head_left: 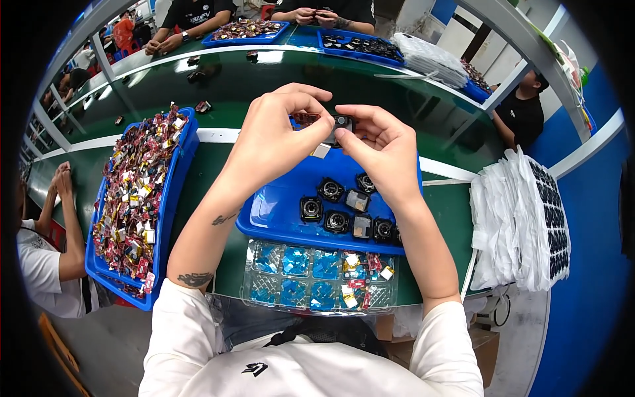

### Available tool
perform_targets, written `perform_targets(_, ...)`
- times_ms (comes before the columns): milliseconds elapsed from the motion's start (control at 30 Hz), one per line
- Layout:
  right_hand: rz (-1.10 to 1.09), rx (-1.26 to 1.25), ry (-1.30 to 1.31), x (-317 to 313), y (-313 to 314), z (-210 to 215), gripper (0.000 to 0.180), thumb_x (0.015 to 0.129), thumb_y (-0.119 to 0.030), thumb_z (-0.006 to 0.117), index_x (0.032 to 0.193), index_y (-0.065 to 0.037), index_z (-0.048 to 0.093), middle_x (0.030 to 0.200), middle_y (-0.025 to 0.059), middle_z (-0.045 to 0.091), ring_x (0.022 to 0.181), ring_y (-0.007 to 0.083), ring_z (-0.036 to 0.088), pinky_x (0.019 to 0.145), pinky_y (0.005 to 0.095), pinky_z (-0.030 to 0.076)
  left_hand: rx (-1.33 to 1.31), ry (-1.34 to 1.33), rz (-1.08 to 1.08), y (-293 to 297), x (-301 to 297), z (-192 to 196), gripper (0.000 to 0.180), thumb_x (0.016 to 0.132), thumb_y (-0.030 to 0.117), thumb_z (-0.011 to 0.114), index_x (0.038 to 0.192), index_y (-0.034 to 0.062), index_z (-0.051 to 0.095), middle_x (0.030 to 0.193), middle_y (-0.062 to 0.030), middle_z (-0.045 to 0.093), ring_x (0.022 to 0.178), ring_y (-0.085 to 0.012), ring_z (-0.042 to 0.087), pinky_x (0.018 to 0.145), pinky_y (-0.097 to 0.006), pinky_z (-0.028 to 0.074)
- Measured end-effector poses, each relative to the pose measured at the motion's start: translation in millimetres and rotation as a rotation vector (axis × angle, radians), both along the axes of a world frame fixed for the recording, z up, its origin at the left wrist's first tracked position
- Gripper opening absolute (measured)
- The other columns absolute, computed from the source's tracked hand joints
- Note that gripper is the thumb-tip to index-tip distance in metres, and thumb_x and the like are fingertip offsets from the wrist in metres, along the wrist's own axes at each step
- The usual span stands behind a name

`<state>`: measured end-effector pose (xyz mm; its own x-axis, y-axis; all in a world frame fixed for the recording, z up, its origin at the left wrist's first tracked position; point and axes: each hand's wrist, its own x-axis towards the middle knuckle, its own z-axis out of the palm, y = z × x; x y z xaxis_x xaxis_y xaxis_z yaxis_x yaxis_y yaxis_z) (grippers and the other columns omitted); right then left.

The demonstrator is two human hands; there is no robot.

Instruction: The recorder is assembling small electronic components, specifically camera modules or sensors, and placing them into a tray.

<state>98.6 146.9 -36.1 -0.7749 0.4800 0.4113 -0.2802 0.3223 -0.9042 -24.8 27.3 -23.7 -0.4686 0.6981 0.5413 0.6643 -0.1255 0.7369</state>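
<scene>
Several black housings (337,222) (blue tray (274,205) beneath)

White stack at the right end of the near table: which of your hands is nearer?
Right. The right hand is to the left of the white stack, apart from it; the left hand is farther left still.
</scene>
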Motion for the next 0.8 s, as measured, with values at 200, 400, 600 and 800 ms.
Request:
perform_targets(200,0.001,0.011,0.007,-0.3,-2.1,-0.8,0.026,0.082,0.000,0.064,0.108,0.002,0.063,0.085,0.0053,0.066,0.077,0.0065,0.062,0.067,0.0182,0.050,-0.002,0.008,-0.008,-1.6,-1.7,-2.5,0.016,0.081,0.012,0.065,0.079,-0.0033,0.068,0.111,-0.0105,0.064,0.068,-0.0058,0.057,0.058,-0.020,0.045)
perform_targets(400,0.005,0.005,0.013,1.0,-3.2,-0.9,0.025,0.082,-0.001,0.064,0.108,0.002,0.063,0.087,0.0065,0.067,0.077,0.0073,0.063,0.068,0.0191,0.051,0.017,0.035,0.020,-0.9,0.4,-3.2,0.016,0.081,0.012,0.065,0.079,-0.0032,0.068,0.108,-0.0108,0.066,0.067,-0.0067,0.058,0.058,-0.021,0.046)
perform_targets(600,-0.022,0.005,0.053,1.5,-5.1,-1.1,0.021,0.084,-0.003,0.063,0.105,0.002,0.065,0.087,0.0066,0.067,0.077,0.0088,0.064,0.070,0.0218,0.052,0.038,0.050,0.049,0.0,6.8,-3.2,0.015,0.080,0.011,0.065,0.079,-0.0031,0.069,0.104,-0.0105,0.067,0.065,-0.0066,0.058,0.058,-0.020,0.046)
perform_targets(800,-0.068,0.016,0.169,-3.2,-1.9,-8.9,0.013,0.084,-0.003,0.063,0.096,0.002,0.066,0.083,0.0069,0.068,0.076,0.0094,0.065,0.068,0.0213,0.051,0.094,0.101,0.069,1.1,14.3,-6.5,0.012,0.079,0.009,0.068,0.085,-0.0014,0.070,0.103,-0.0107,0.068,0.068,-0.0095,0.062,0.059,-0.022,0.047)
